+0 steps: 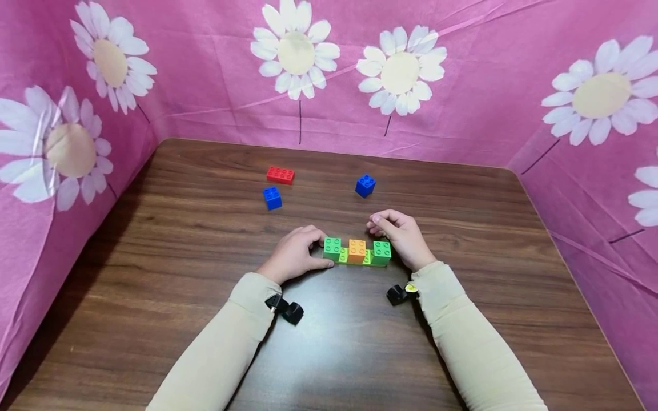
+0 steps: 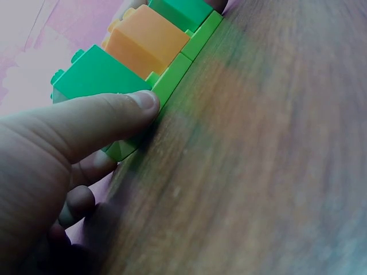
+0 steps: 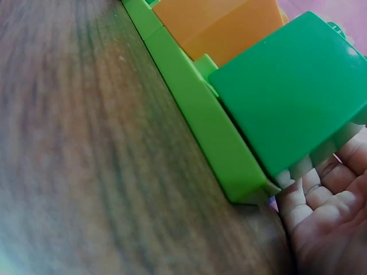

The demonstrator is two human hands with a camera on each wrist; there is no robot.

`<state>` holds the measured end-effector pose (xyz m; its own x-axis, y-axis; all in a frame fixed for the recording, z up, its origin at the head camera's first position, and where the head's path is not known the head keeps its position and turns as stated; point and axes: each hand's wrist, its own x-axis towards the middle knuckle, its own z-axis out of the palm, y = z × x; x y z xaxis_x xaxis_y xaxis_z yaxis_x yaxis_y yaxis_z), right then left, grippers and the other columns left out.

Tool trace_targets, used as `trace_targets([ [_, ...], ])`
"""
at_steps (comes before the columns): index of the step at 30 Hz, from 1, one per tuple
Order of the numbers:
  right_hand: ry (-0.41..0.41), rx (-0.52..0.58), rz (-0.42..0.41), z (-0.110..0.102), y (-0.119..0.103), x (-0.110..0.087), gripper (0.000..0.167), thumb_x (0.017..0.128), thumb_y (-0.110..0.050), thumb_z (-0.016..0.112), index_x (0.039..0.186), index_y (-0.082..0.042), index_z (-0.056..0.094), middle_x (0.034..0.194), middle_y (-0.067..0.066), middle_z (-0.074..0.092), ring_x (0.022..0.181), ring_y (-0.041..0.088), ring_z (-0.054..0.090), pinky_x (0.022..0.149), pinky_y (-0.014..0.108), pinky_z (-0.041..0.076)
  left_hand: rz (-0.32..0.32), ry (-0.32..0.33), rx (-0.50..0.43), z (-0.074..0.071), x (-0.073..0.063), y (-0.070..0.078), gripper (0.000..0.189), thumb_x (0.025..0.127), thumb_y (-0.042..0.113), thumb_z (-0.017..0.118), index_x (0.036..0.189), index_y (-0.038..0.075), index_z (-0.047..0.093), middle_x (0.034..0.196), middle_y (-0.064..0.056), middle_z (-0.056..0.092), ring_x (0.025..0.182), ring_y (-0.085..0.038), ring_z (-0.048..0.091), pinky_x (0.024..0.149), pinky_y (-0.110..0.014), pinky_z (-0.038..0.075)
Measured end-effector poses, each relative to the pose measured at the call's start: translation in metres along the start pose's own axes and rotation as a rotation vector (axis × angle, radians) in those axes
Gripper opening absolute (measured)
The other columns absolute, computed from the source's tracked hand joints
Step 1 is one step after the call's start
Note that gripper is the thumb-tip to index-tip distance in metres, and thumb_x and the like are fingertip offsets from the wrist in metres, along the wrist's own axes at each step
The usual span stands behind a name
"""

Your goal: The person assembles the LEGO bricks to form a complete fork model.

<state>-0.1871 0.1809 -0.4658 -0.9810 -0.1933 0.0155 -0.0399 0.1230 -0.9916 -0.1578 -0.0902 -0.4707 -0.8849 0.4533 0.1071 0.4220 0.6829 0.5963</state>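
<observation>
Sleeves (image 1: pixel 216 337), beige, foremost in head view. Beyond, on tabletop (image 1: pixel 462 194): brick row (image 1: pixel 357 251), long axis left to right, between left hand (image 1: pixel 293 254), nearer, at left end, and right hand (image 1: pixel 406 237), just beside right end, fingers loosely curled, nothing seen held. Left wrist view: row's end pinched, thumb (image 2: pixel 123 112) along near side. Right wrist view: fingers partly hidden behind green brick (image 3: pixel 292 91), contact unclear.

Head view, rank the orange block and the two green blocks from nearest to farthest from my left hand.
1. Left green block: left end of the row, right beside your left hand.
2. Orange block: in the middle.
3. Right green block: right end.
</observation>
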Motion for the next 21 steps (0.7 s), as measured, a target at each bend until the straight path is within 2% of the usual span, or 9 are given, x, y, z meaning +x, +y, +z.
trace_targets([
  [8,0.028,0.024,-0.002,0.0006,0.0012,0.0015,0.037,0.101,-0.023,0.062,0.112,0.012,0.062,0.093,0.004,0.073,0.086,0.014,0.067,0.077,0.028,0.056,0.003,0.005,-0.011,-0.0006,-0.0004,0.0000,0.039,0.074,0.040,0.089,0.096,0.018,0.065,0.097,0.008,0.061,0.090,-0.015,0.054,0.083,-0.036,0.046],
  [13,0.040,0.047,-0.008,0.0003,0.0007,0.0022,0.038,0.101,-0.020,0.062,0.114,0.015,0.060,0.093,0.003,0.072,0.086,0.014,0.067,0.077,0.027,0.056,0.014,0.014,-0.015,-0.0002,0.0002,-0.0009,0.038,0.074,0.039,0.089,0.096,0.018,0.066,0.097,0.007,0.061,0.091,-0.015,0.054,0.084,-0.035,0.046],
  [17,0.049,0.051,-0.014,0.0003,0.0022,0.0022,0.038,0.102,-0.018,0.061,0.115,0.017,0.059,0.096,0.010,0.072,0.086,0.014,0.066,0.077,0.027,0.056,0.017,0.026,-0.044,0.0006,-0.0007,-0.0017,0.038,0.073,0.038,0.090,0.097,0.019,0.067,0.097,0.008,0.061,0.089,-0.014,0.054,0.082,-0.035,0.046],
  [21,0.057,0.050,-0.019,0.0001,0.0037,0.0023,0.036,0.102,-0.018,0.061,0.113,0.016,0.060,0.096,0.011,0.072,0.086,0.014,0.067,0.077,0.028,0.056,0.011,0.034,-0.085,0.0009,-0.0014,-0.0020,0.037,0.074,0.037,0.090,0.099,0.019,0.068,0.095,0.008,0.060,0.086,-0.013,0.052,0.078,-0.033,0.044],
])
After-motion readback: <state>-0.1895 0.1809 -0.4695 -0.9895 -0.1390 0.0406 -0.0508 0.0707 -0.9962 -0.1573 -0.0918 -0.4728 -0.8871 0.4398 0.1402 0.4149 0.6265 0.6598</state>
